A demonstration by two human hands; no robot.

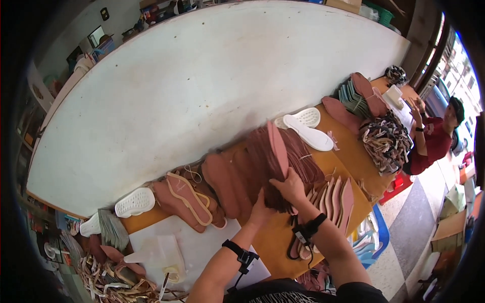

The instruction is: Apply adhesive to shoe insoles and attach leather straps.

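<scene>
A thick stack of reddish-brown insoles (257,151) lies across the middle of the table. At its near end my left hand (260,211) is closed on the stack's edge, thumb up, with its other fingers mostly hidden. My right hand (291,187) grips the near end of a pinkish-brown insole (277,145), which stands tilted on edge against the stack's right part. More brown insoles (221,182) lie just left of the stack. Beside my right wrist, several pink insoles with pale edges (337,199) are fanned out in a row.
White shoe soles (309,132) lie behind the stack. A white board (202,240) bears a plastic glue bottle (160,256). Bundled strips (386,141) stand at the right, near a seated person in red (429,136). A blue basin (381,232) sits below the table's right edge.
</scene>
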